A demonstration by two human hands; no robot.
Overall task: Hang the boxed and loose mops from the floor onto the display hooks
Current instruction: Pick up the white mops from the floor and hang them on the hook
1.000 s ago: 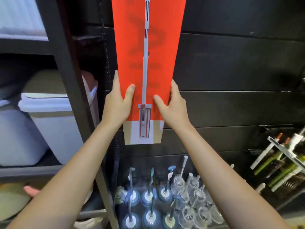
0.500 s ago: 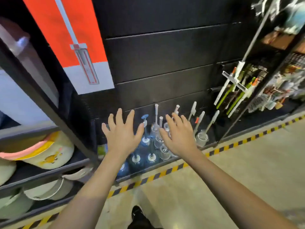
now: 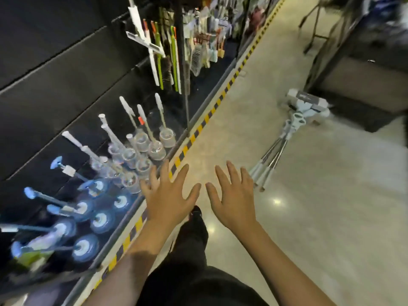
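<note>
Polished pale floor (image 3: 309, 217) runs up a shop aisle, with a yellow-and-black stripe (image 3: 198, 131) edging the dark shelving at nine to eleven o'clock. Both hands hover palm-down over the floor at the centre, holding nothing: the left hand (image 3: 169, 195) has its grip wide, fingers spread and straight, just over the stripe; the right hand (image 3: 234, 199) is likewise wide and empty, just beside it, thumbs near but apart. Loose mops (image 3: 278, 146) lie on the floor at two o'clock from the hands, well apart from them, their handle ends fanned toward the right hand and their pale heads bunched against a dark unit (image 3: 357, 89) at one o'clock. On the low shelf at nine o'clock stand clear brush holders (image 3: 141, 149) with white handles, and blue ones (image 3: 97, 215) nearer the lower left, blurred. Long-handled brushes (image 3: 163, 54) with green and white shafts hang on the display at twelve o'clock. Dark trousers and a shoe (image 3: 195, 214) show between the forearms at six o'clock.
</note>
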